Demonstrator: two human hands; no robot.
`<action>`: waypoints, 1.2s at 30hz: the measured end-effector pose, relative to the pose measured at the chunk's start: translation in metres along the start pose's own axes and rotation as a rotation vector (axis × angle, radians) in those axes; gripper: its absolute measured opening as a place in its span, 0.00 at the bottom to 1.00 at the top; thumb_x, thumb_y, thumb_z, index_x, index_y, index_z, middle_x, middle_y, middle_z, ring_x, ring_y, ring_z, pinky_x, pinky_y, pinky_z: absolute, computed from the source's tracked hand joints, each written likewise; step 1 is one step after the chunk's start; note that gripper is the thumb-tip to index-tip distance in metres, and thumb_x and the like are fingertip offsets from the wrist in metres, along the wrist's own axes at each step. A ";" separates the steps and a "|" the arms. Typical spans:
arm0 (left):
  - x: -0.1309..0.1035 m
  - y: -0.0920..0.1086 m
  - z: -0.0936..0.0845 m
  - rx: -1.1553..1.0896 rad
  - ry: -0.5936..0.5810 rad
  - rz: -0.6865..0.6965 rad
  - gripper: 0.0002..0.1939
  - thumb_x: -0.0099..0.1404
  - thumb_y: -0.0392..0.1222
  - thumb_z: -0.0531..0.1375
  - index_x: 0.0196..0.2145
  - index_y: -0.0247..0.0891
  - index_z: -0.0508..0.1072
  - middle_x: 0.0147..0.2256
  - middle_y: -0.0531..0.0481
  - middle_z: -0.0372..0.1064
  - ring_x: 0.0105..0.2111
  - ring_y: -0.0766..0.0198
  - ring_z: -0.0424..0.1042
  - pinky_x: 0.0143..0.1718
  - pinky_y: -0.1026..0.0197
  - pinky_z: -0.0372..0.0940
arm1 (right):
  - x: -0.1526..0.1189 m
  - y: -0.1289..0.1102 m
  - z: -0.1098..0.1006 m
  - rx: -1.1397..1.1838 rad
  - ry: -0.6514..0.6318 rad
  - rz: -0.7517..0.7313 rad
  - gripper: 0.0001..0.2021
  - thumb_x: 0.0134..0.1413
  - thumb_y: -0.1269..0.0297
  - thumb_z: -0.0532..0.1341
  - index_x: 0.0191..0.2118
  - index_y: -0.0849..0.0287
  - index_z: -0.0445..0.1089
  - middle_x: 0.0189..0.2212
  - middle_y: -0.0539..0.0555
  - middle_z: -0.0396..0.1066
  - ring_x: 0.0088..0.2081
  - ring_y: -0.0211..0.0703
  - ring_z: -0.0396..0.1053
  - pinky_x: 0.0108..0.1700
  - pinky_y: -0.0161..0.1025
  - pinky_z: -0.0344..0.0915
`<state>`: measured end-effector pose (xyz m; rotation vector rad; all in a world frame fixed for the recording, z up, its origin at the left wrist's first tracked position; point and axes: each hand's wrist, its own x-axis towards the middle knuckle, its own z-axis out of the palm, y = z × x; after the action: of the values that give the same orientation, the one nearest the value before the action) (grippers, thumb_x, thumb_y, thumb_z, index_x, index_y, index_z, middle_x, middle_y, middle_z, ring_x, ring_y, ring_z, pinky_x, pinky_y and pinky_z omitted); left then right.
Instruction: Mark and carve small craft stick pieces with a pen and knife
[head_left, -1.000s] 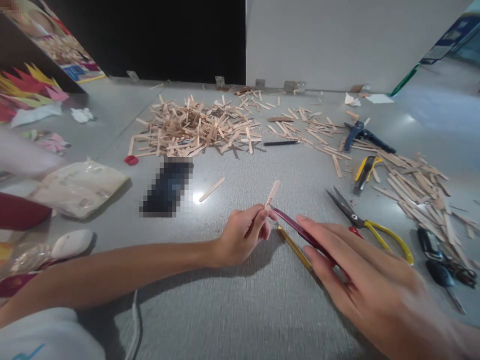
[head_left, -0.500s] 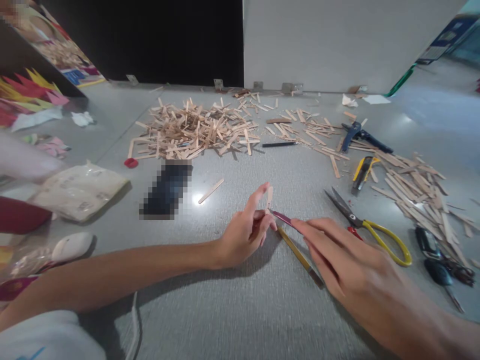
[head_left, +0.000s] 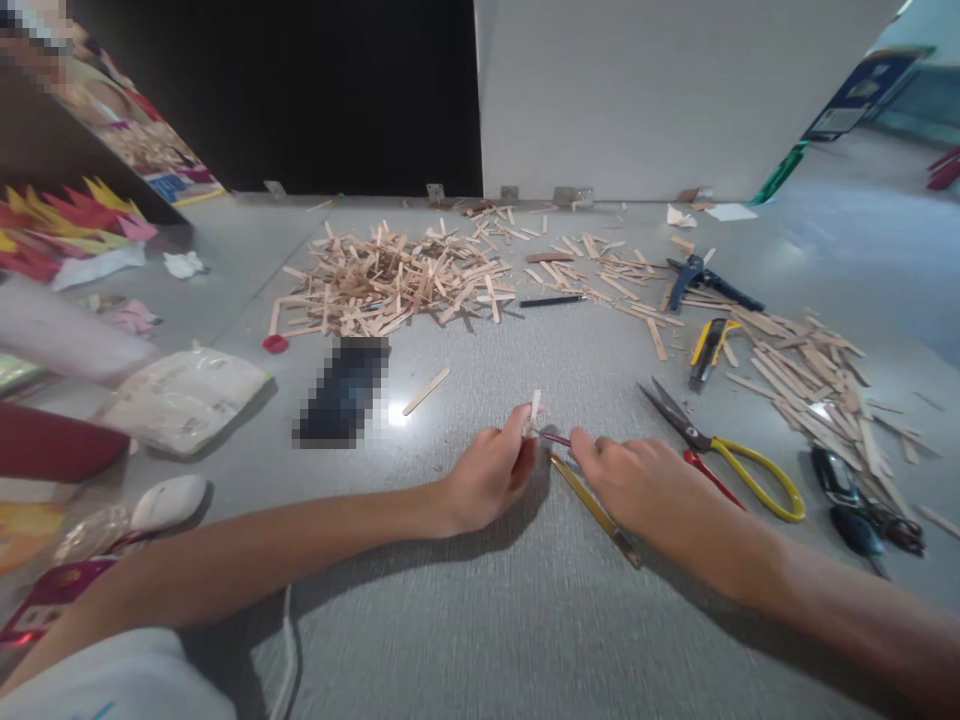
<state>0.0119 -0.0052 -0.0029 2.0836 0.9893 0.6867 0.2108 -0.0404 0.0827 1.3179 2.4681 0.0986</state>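
Note:
My left hand (head_left: 495, 470) is closed, pinching a short piece of wooden craft stick (head_left: 535, 402) upright between thumb and fingers. My right hand (head_left: 637, 480) grips a slim maroon pen-like tool (head_left: 556, 439). Its thin tip meets the stick piece just above the left fingers; I cannot make out the tip's exact shape. Under the hands lies a slim yellow tool (head_left: 592, 508) with a dark end. Right of my right hand are scissors (head_left: 757, 475) with yellow handles, blades open, beside a red-handled tool (head_left: 712, 480). A single craft stick (head_left: 426, 391) lies left of the hands.
A heap of craft sticks (head_left: 397, 275) lies at the back, with more sticks (head_left: 817, 385) on the right. Around them are a black pen (head_left: 553, 301), blue pliers (head_left: 709, 283), a yellow cutter (head_left: 711, 350), keys (head_left: 855, 530), a blurred-out phone (head_left: 345, 390), a plastic packet (head_left: 187, 395) and a mouse (head_left: 169, 501).
My right hand has turned over, curling its fingers round the maroon tool, which was held like a pen. My left fingers have closed more tightly round the stick piece.

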 end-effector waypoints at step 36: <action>-0.017 -0.014 0.017 0.269 0.043 0.063 0.29 0.75 0.31 0.48 0.70 0.34 0.46 0.31 0.49 0.76 0.22 0.60 0.74 0.29 0.58 0.71 | 0.001 -0.034 -0.006 -0.200 0.148 0.054 0.13 0.61 0.84 0.55 0.36 0.64 0.75 0.20 0.57 0.73 0.17 0.42 0.69 0.19 0.38 0.39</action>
<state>0.0082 -0.0195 -0.0274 2.3504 1.0941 0.6630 0.1814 -0.0586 0.0802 1.3326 2.4661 0.4591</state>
